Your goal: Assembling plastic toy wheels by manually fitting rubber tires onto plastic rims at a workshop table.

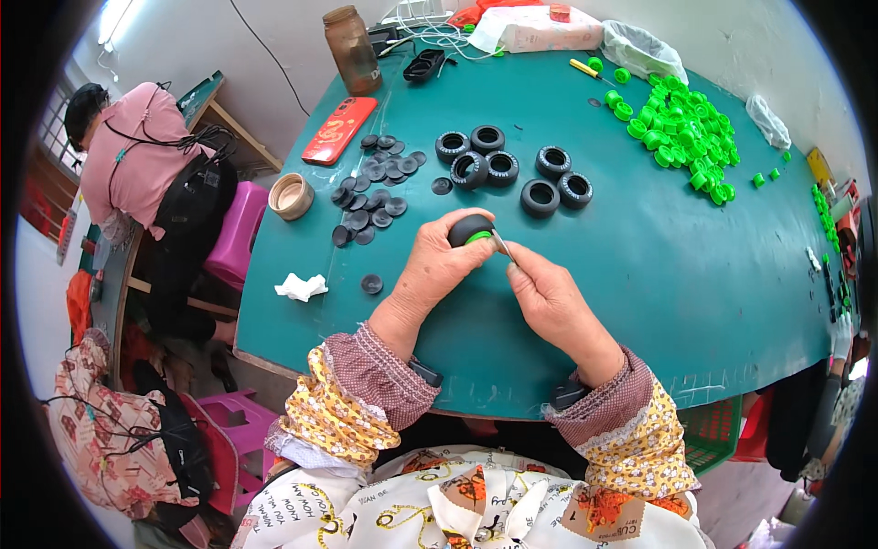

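My left hand (432, 265) is closed round a small black toy tyre (469, 229) with a bright green hub in it, held just above the table. In my right hand (551, 297) is a thin metal tool (503, 245), pinched between thumb and fingers. Its tip touches the tyre where the green hub meets the rubber; the tool's handle is hidden in my palm. Beyond my hands stand several loose black tyres (502, 167) in two clusters. Thin black discs (375, 201) lie scattered to the left of them, and one lone disc (371, 284) rests nearer me.
Green plastic hubs (686, 133) are heaped at the back right of the green table (622, 238). A red phone (339, 130), a brown jar (353, 55), a round tape roll (291, 197) and crumpled tissue (301, 286) lie along the left. Other people (151, 156) sit nearby.
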Available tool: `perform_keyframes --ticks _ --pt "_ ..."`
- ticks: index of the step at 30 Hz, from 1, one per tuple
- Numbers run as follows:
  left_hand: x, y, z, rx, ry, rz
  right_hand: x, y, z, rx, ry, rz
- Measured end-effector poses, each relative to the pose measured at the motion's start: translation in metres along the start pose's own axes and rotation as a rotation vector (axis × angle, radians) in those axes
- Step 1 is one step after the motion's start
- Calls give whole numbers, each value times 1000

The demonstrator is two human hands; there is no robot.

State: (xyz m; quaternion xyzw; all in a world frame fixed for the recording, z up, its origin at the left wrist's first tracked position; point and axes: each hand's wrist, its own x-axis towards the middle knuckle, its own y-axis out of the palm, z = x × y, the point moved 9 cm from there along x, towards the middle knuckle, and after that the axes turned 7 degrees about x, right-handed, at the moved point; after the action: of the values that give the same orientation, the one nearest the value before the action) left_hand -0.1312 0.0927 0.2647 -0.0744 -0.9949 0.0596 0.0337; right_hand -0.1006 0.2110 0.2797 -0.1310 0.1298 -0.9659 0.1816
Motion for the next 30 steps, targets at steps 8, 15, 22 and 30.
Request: perform_keyframes --ticks 8,15,22,30 --pt "5 6 1 -69 -70 22 3 -15 -1 91 149 -72" --pt "5 5 2 -28 -3 18 1 -2 4 -34 59 29" --pt "4 7 -1 37 52 17 1 -3 1 -47 80 -13" --pt "3 3 -6 280 77 -54 -1 -6 17 -489 -111 -102"
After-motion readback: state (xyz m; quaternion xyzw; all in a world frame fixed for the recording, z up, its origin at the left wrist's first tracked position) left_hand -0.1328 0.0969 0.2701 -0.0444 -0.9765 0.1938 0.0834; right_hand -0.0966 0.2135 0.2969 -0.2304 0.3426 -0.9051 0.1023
